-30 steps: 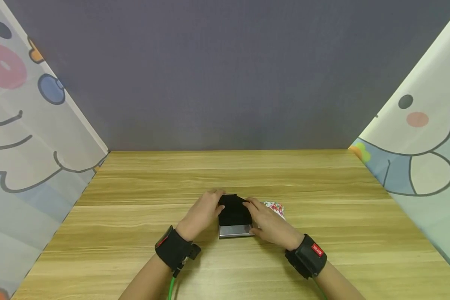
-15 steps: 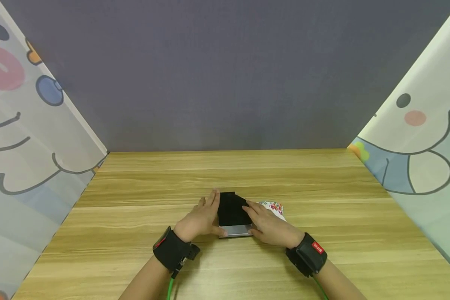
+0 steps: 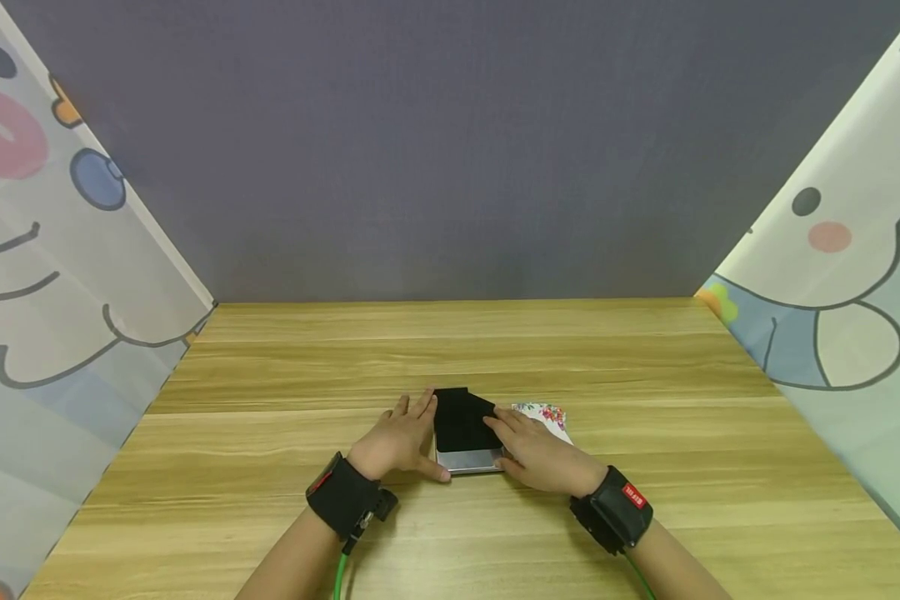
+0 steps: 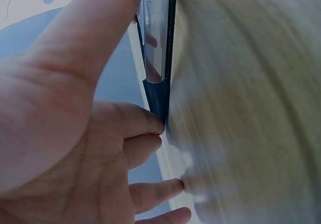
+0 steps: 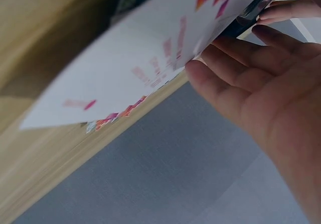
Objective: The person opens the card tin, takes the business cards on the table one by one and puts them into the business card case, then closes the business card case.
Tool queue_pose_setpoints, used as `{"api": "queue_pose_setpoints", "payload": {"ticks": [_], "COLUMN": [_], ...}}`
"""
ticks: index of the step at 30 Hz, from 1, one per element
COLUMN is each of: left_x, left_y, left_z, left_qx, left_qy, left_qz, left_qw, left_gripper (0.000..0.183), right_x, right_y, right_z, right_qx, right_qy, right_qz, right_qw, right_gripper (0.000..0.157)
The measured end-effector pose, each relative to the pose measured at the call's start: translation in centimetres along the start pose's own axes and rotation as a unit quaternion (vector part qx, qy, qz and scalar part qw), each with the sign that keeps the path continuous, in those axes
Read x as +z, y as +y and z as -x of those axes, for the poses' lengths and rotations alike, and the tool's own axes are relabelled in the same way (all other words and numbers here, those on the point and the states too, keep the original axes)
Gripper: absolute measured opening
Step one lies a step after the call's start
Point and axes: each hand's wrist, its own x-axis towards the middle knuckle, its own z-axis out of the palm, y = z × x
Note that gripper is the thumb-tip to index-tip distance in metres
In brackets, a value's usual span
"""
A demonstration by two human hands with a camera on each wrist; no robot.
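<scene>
Black, with a shiny silver strip along its near edge, a flat case [image 3: 461, 425] lies on the wooden worktop [image 3: 285, 375] between two hands. Left of the case is the left hand [image 3: 396, 442] — fingers straight and spread wide, gripping nothing, one fingertip touching the case's left side and the thumb by its near left corner. On the right side of the case rests the right hand [image 3: 542, 454], fingers loose and nearly straight — it touches the case without curling round it. Just right of the case is white paper [image 3: 551, 414] with bright flowers, partly hidden by the right hand.
</scene>
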Motion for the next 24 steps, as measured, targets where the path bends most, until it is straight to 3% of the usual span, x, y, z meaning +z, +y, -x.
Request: {"api": "queue_pose_setpoints", "payload": {"ticks": [11, 16, 24], "left_x": [0.0, 0.0, 0.1], "left_y": [-0.7, -0.8, -1.1], "left_z": [-0.2, -0.2, -0.2], "left_qx": [0.013, 0.015, 0.013], "left_qy": [-0.001, -0.007, -0.013], "left_qz": [0.004, 0.012, 0.016], "left_qw": [0.9999, 0.9998, 0.9997], "left_gripper": [0.110, 0.111, 0.112], "right_x": [-0.3, -1.3, -3.0], "right_y": [0.1, 0.9, 2.3], "right_z": [0.0, 0.4, 1.2], "right_qx": [0.017, 0.081, 0.176], "right_qy": [0.005, 0.019, 0.004], "right_qz": [-0.003, -0.035, -0.042], "right_qw": [1.000, 0.996, 0.983], "right_gripper": [0.057, 0.067, 0.084]}}
